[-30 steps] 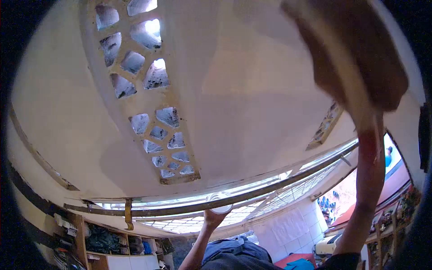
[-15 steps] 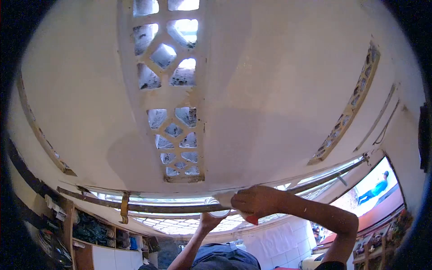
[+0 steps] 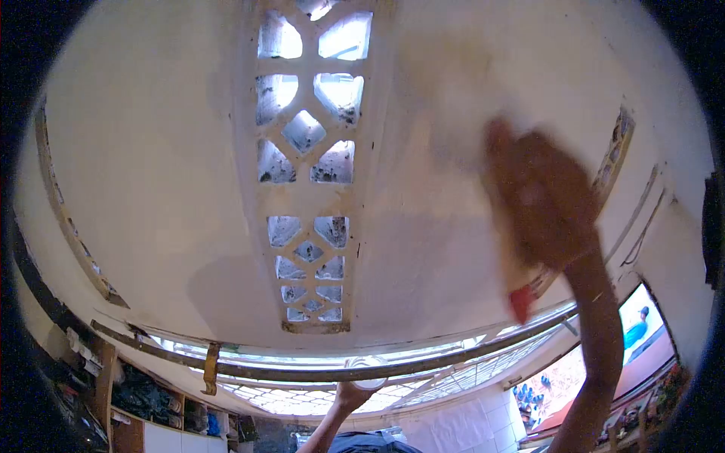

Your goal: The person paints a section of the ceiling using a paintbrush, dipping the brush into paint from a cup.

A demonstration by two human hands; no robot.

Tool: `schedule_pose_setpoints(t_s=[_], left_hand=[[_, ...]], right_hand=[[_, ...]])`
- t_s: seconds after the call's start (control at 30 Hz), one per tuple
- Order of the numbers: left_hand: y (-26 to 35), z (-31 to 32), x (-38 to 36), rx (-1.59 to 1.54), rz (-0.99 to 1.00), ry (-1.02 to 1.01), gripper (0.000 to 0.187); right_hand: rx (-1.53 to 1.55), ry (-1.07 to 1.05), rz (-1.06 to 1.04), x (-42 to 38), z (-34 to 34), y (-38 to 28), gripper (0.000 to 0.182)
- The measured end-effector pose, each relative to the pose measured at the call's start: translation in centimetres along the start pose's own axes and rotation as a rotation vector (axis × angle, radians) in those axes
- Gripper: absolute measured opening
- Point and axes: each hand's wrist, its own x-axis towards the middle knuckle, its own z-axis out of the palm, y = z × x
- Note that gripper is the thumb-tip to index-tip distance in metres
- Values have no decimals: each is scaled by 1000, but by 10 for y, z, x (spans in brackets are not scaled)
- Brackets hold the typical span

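Note:
My right hand (image 3: pixel 540 200), blurred by motion, is raised against the pale wall (image 3: pixel 430 264), to the right of the patterned vent blocks. Its fingers are wrapped round a paintbrush (image 3: pixel 520 303), whose red handle end points down. The bristle end is smeared near the wall and hard to make out. Low in the middle, my left hand (image 3: pixel 350 395) grips a white cup (image 3: pixel 370 382) just behind and below the curtain rod. What the cup contains cannot be made out clearly.
A curtain rod (image 3: pixel 302 373) on a bracket (image 3: pixel 211 368) crosses in front of a grilled window (image 3: pixel 279 396). Vent blocks (image 3: pixel 308 198) run up the wall. A lit screen (image 3: pixel 642 332) is at right, shelves (image 3: pixel 147 396) at lower left.
My right hand has moved from beside the cup up and right to the wall with the paintbrush. My left hand still holds the cup low down. The view has tilted slightly upward.

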Motion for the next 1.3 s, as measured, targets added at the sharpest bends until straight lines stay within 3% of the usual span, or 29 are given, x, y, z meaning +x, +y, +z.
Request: schedule_pose_setpoints(t_s=[0.03,0.07,0.1,0.13,0.23,0.27,0.33,0.4,0.43,0.47,0.5,0.53,0.63,0.67,0.73,0.77,0.8,0.83,0.9,0.93,1.03,1.1,1.13,1.2,1.27,1.3], left_hand=[[18,-5,3,94,36,-7,46],[29,-7,3,10,-20,14,45],[34,-7,4,-75,-80,34,44],[29,-6,4,-10,-59,68,46],[20,-6,2,-139,-108,48,48],[4,-3,2,55,24,3,37],[21,-8,8,69,63,2,35],[17,-8,4,97,78,-36,39],[11,-6,4,95,79,-45,39],[6,-3,3,36,56,-18,41],[5,-2,1,-23,33,7,44],[5,-1,1,-26,34,-7,44],[7,-1,-1,-90,9,45,47],[-34,15,-9,-184,-61,19,50],[0,2,-1,-84,-24,16,50],[22,-7,4,18,16,19,50],[37,-13,9,152,87,19,50],[34,-12,9,98,87,26,48],[44,-13,7,-55,-18,32,47],[19,-6,3,-40,-12,19,47],[27,-9,2,-141,-151,21,49],[-6,-1,-7,-71,-151,-30,42],[5,-5,-7,-94,-209,-17,41],[15,-10,-2,-111,-264,-4,40],[14,-9,-1,12,-35,54,46],[19,-8,-1,19,-47,44,46]], right_hand=[[-473,369,-525,-11,31,4,39],[-474,346,-668,-27,45,-10,36],[-281,504,-680,-42,56,-24,34],[-250,460,-714,-62,66,-42,32],[342,288,-705,-130,107,-104,40],[495,236,-744,-147,120,-123,30],[649,172,-785,-156,124,-131,20],[1189,-567,-453,-154,117,-122,31],[1068,-407,-474,-130,103,-101,29],[937,-935,-330,-85,75,-72,29],[955,-353,-236,-102,101,-53,28],[770,-371,-193,-70,64,-20,30],[414,415,-97,-36,13,9,23],[416,407,-91,-26,14,14,23],[-46,957,-182,-10,18,22,18],[-45,945,-177,-12,16,14,18],[-161,637,-232,-19,12,1,19],[-269,330,-287,-26,8,-10,22],[-375,432,-470,-55,62,-41,28],[-273,420,-508,-73,73,-56,25],[124,311,-653,-121,89,-104,15],[523,173,-631,-166,117,-146,19],[529,176,-624,-179,121,-152,19],[1163,-218,-400,-193,126,-155,29],[1239,-387,-287,-165,112,-124,36],[1053,-248,-312,-149,107,-103,38]])
